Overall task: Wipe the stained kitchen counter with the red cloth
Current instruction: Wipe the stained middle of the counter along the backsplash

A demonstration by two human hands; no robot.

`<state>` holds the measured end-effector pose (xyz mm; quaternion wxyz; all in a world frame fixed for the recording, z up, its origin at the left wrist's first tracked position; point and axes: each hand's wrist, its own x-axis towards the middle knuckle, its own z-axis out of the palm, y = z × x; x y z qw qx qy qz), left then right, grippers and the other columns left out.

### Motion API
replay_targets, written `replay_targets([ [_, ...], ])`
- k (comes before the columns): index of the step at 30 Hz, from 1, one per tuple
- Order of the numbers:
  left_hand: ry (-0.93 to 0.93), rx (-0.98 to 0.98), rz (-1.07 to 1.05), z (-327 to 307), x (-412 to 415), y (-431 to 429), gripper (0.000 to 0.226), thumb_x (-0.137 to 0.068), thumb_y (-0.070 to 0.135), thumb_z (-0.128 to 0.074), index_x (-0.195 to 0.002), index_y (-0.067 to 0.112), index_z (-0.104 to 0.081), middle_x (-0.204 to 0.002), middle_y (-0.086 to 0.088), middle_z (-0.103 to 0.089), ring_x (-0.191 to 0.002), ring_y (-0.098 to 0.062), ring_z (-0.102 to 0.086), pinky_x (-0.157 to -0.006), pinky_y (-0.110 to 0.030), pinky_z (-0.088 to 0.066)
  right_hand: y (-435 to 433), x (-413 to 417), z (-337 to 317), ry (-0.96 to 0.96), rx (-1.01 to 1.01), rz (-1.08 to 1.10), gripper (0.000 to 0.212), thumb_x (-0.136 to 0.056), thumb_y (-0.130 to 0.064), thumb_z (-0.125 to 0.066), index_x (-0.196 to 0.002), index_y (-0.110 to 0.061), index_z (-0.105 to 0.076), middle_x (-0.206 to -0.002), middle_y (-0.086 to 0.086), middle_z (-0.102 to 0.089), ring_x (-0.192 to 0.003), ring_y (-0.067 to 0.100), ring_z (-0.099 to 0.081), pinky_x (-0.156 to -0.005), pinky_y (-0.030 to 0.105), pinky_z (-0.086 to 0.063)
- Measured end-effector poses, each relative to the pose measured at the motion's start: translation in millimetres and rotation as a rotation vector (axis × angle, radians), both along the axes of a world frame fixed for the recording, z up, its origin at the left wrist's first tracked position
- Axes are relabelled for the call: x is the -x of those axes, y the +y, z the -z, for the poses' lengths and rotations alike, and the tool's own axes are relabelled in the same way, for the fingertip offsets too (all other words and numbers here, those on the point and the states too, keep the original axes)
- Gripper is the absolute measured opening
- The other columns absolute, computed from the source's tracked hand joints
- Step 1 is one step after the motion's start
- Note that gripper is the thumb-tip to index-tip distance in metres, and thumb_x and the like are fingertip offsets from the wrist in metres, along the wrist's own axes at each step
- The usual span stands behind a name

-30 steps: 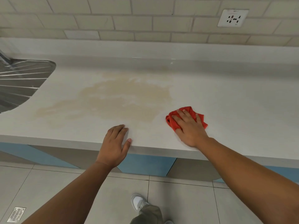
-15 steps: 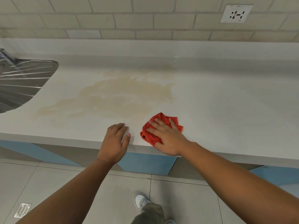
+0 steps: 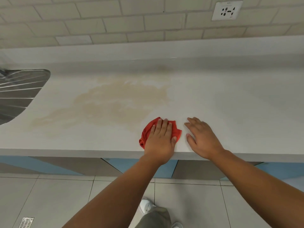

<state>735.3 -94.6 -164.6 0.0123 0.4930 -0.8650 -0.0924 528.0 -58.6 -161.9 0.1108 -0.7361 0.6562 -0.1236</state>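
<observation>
The red cloth (image 3: 145, 132) lies bunched near the front edge of the pale kitchen counter (image 3: 233, 104). My left hand (image 3: 160, 139) presses flat on top of it, fingers straight, covering most of it. Just right of the cloth, my right hand (image 3: 202, 139) rests palm down on the bare counter with fingers spread, holding nothing. A wide yellowish-brown stain (image 3: 115, 102) spreads over the counter behind and to the left of the cloth, its near edge just beyond my left fingertips.
A steel sink drainboard (image 3: 18, 91) is set into the counter's left end. The tiled wall behind carries a white socket (image 3: 227, 10). Below the counter edge are blue cabinet fronts, grey floor tiles, a floor drain (image 3: 26, 222) and my shoe (image 3: 145, 206).
The right hand slid the cloth left along the front edge, then let go. The left hand now covers the cloth, and the right hand rests on the counter beside it.
</observation>
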Motion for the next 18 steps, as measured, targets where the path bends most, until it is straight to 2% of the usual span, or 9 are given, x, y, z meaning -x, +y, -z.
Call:
replay_targets([
  [2,-0.006,-0.013,0.092,0,-24,5,0.062,-0.107,0.052,-0.011,-0.161,0.026,-0.002,-0.169,0.005,0.008,-0.154,-0.017,0.017,-0.126,-0.043,0.001,1,0,2,0.084,-0.020,-0.039,0.070,-0.096,-0.051,-0.015,-0.152,-0.016,-0.040,-0.165,0.007,-0.024,-0.154,0.024,-0.013,-0.125,0.044,-0.008],
  [4,-0.013,0.005,0.095,2,-59,7,0.059,-0.105,0.055,-0.011,-0.161,0.033,-0.007,-0.168,0.009,0.008,-0.153,-0.016,0.019,-0.126,-0.042,0.004,1,-1,2,0.126,-0.045,-0.062,0.073,-0.096,-0.055,-0.011,-0.156,-0.019,-0.031,-0.168,0.004,-0.013,-0.155,0.021,-0.001,-0.125,0.043,-0.001],
  [7,0.018,0.021,-0.058,3,-114,2,0.058,-0.104,0.057,-0.013,-0.159,0.039,-0.018,-0.169,0.008,0.004,-0.154,-0.022,0.019,-0.126,-0.045,0.001,0,-1,1,0.127,-0.119,-0.075,0.079,-0.093,-0.062,-0.004,-0.160,-0.021,-0.018,-0.169,0.003,-0.001,-0.154,0.018,0.009,-0.125,0.039,0.004],
  [9,0.000,-0.004,-0.185,2,-134,-5,0.059,-0.102,0.059,-0.013,-0.158,0.040,-0.018,-0.169,0.006,0.004,-0.154,-0.028,0.017,-0.126,-0.047,0.001,0,1,2,0.162,-0.129,-0.063,0.080,-0.093,-0.063,-0.003,-0.161,-0.021,-0.012,-0.169,0.004,0.005,-0.154,0.019,0.014,-0.125,0.040,0.003],
  [13,-0.016,-0.031,-0.322,-4,-108,-17,0.064,-0.101,0.056,-0.008,-0.161,0.034,-0.015,-0.170,0.002,-0.002,-0.154,-0.034,0.011,-0.125,-0.049,0.003,0,-1,2,0.222,-0.142,-0.045,0.082,-0.091,-0.065,0.001,-0.161,-0.023,-0.005,-0.168,0.005,0.009,-0.154,0.021,0.014,-0.125,0.043,0.004],
  [18,-0.041,-0.046,-0.170,-7,-49,-1,0.059,-0.105,0.051,-0.007,-0.161,0.032,-0.002,-0.169,0.003,0.009,-0.153,-0.030,0.018,-0.125,-0.048,0.005,0,-3,-2,0.228,-0.162,-0.039,0.085,-0.087,-0.065,0.004,-0.161,-0.023,-0.004,-0.168,0.004,0.009,-0.154,0.021,0.013,-0.125,0.041,0.004],
])
